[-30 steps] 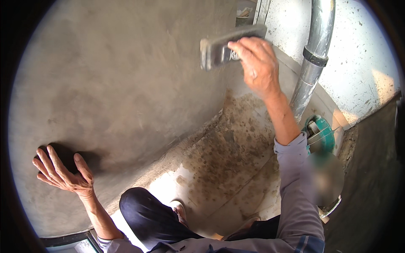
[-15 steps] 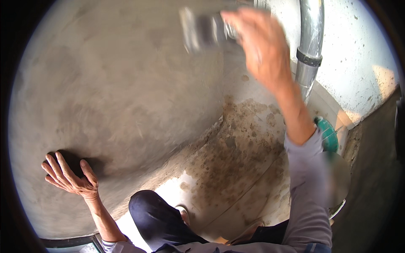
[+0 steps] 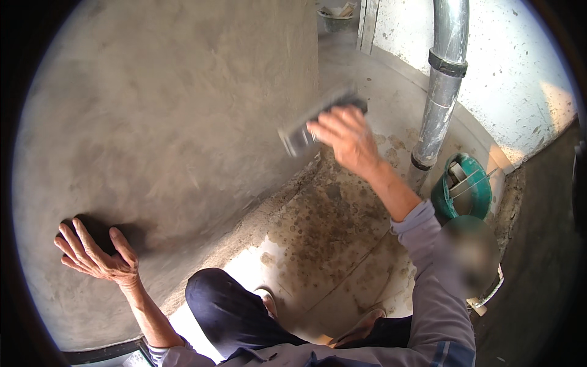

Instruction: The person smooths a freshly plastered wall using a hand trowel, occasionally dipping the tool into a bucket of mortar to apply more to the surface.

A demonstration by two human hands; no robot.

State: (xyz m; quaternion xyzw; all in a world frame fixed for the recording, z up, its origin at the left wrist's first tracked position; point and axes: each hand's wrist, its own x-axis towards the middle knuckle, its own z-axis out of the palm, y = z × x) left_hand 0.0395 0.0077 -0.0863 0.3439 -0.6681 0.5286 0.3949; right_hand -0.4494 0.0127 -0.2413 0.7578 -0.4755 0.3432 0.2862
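Against the grey plastered wall [image 3: 183, 104] my left hand [image 3: 101, 257] rests with its fingers spread; dark shadow lies behind it. My right hand [image 3: 351, 137] is closed round the handle of a plastering trowel [image 3: 299, 139], a flat grey blade smeared by motion. The trowel is at the wall's right-hand edge, above its rough foot. Whether the blade touches the wall I cannot tell.
The pale floor [image 3: 342, 238] is spattered with brown mortar. To the right stand a grey pipe [image 3: 445, 85] with a black collar and a green bucket [image 3: 441, 199] holding tools. Another bucket [image 3: 335, 23] sits at the back. My knee [image 3: 223, 306] is close to the wall's foot.
My right hand has brought the trowel down from the top of the view, toward me. This uncovers the pipe's lower end, the bucket and the wall's edge. My left hand stays on the wall.
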